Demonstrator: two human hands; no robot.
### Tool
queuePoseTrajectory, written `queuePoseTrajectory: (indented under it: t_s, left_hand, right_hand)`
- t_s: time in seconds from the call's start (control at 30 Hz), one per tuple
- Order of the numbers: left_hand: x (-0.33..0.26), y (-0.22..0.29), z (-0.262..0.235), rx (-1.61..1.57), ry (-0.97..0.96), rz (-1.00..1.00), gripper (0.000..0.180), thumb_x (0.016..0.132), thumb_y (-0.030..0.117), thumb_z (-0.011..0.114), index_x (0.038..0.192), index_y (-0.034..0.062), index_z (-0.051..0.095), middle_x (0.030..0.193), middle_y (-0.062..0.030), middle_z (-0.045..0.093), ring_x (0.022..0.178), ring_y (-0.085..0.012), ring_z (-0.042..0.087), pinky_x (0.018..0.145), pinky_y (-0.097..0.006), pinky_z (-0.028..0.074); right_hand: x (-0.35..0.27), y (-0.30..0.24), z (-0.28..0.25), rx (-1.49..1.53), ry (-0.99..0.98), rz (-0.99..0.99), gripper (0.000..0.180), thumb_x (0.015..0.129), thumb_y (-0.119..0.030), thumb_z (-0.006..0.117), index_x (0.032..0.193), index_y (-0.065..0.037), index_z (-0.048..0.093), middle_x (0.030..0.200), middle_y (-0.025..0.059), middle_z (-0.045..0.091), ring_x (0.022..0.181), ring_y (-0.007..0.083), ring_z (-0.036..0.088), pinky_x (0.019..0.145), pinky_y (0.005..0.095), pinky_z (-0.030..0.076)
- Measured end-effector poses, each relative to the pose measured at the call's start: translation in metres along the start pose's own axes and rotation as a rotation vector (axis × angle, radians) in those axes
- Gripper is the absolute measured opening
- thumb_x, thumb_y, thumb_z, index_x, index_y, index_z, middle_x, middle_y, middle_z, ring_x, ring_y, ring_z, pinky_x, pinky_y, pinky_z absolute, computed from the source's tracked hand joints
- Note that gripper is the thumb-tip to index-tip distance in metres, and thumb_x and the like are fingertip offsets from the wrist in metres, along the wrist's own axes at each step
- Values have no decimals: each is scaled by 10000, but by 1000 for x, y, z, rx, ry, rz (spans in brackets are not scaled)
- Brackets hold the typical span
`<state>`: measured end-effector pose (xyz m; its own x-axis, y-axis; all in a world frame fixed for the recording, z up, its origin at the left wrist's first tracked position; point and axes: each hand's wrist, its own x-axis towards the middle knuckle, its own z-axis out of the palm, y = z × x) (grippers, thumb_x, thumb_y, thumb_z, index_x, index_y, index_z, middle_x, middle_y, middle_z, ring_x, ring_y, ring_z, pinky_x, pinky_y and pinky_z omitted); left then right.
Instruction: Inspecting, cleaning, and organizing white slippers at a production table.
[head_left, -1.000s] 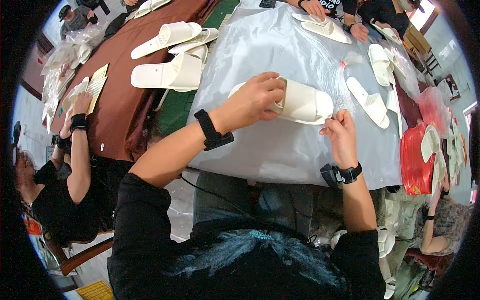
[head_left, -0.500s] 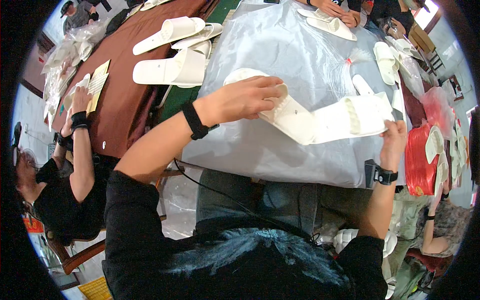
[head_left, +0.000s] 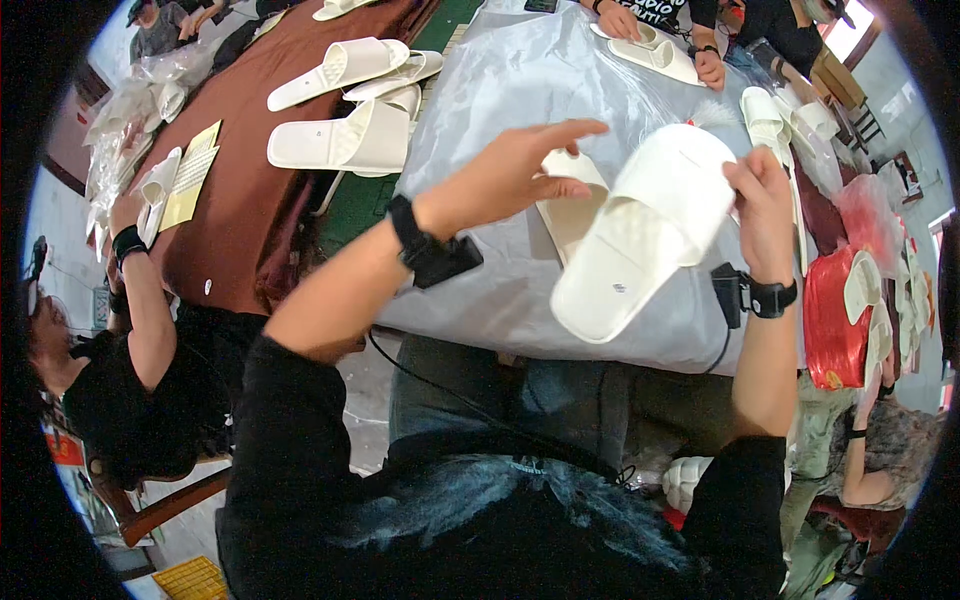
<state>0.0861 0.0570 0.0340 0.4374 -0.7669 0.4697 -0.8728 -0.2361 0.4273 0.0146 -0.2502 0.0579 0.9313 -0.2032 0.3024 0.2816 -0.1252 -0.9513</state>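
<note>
My right hand (head_left: 760,205) grips a white slipper (head_left: 645,235) by its top end and holds it raised above the table, sole side tilted toward me. My left hand (head_left: 515,175) hovers beside it with fingers spread, its fingertips touching a second white slipper (head_left: 568,205) that lies partly hidden behind the raised one. Both sit over a grey plastic sheet (head_left: 520,90) that covers the table. Each wrist wears a black band.
Several white slippers (head_left: 345,135) lie on a brown cloth (head_left: 260,200) to the left. A seated person (head_left: 120,370) works at the left. Another person's hands (head_left: 665,45) handle slippers across the table. A red bag (head_left: 835,320) with slippers stands at the right.
My right hand has lifted the slipper off the sheet and turned it up toward me. My left hand let go of the pair and opened, staying on the lower slipper.
</note>
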Motion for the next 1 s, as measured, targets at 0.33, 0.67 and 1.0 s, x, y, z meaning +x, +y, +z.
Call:
queuePoseTrajectory:
  t_s: [0.33,0.67,1.0]
  left_hand:
    - [-86,56,15,-637,383,-710,871,842,-31,667,1534,107,158,1244,-76,597,942,-66,571,750,-225,502]
    - [-122,12,42,-359,639,-735,723,837,50,629,1483,112,309,1105,-225,645,895,-279,657,812,-337,495]
    - [-118,49,21,151,494,-604,421,817,46,676,1231,60,602,866,-153,640,776,-240,637,635,-339,503]
  right_hand:
    - [-4,-1,102,20,-285,6,169,913,-62,583,858,-52,424,889,92,659,719,127,625,600,255,497]
    - [-91,-10,70,-569,-432,-168,111,883,-7,552,990,1,581,855,130,677,731,220,661,628,300,504]
    - [-136,-19,80,-1063,-514,-571,179,798,-124,657,727,-71,502,622,77,551,561,251,561,503,379,451]
